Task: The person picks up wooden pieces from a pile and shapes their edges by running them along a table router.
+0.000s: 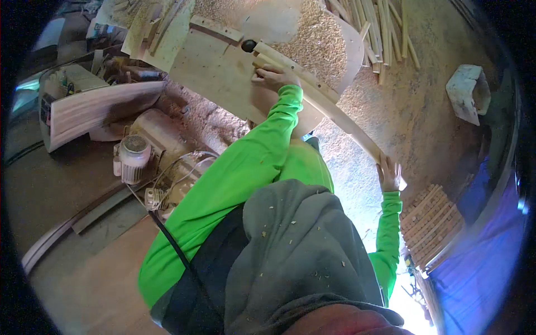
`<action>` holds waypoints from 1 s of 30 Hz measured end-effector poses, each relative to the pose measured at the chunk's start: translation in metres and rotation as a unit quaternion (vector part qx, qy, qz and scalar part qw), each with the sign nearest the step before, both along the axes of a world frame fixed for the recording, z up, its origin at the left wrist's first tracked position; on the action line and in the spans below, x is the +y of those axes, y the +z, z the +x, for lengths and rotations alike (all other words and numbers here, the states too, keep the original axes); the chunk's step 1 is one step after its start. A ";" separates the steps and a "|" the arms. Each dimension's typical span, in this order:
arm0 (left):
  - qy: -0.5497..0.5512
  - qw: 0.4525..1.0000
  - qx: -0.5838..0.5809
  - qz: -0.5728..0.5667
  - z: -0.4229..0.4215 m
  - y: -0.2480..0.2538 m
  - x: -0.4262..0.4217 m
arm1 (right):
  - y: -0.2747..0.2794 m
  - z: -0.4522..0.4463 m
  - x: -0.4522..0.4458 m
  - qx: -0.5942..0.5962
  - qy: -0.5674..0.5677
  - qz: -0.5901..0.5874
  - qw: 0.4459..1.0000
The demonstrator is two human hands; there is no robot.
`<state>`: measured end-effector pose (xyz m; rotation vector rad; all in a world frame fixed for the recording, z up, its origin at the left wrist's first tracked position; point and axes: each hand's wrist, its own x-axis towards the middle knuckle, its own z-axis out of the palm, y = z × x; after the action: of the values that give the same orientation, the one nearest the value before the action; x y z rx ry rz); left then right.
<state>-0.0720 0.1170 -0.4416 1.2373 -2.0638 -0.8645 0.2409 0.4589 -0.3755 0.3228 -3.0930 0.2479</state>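
Note:
A long pale wooden strip slants from the work table out past its right edge. My left hand is curled over the strip's table end, beside a straight wooden fence. Just beyond that hand is a black round cutter head, in a gap between two fence pieces. My right hand grips the strip's outer end, well off the table, thumb on one side and fingers on the other. Part of the left fingers is hard to make out.
Wood shavings cover the table behind the fence. Several loose strips lie on the floor at upper right, near a whitish container. A stack of short wood pieces stands at right. A dusty motor with cables sits at left.

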 end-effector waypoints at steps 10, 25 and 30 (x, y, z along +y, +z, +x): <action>-0.002 1.000 -0.015 -0.001 -0.020 0.001 -0.030 | -0.008 -0.024 -0.019 -0.012 0.033 -0.028 0.999; -0.020 0.996 0.068 -0.046 -0.063 -0.069 -0.097 | -0.018 -0.056 -0.058 0.026 0.041 -0.064 0.997; 0.022 0.999 -0.025 0.006 -0.074 -0.026 -0.099 | -0.015 -0.070 -0.077 0.044 0.048 -0.054 0.996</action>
<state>-0.1457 0.0177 -0.4673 1.3199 -2.0649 -0.8347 0.1708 0.3816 -0.3901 0.4647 -2.9668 0.3911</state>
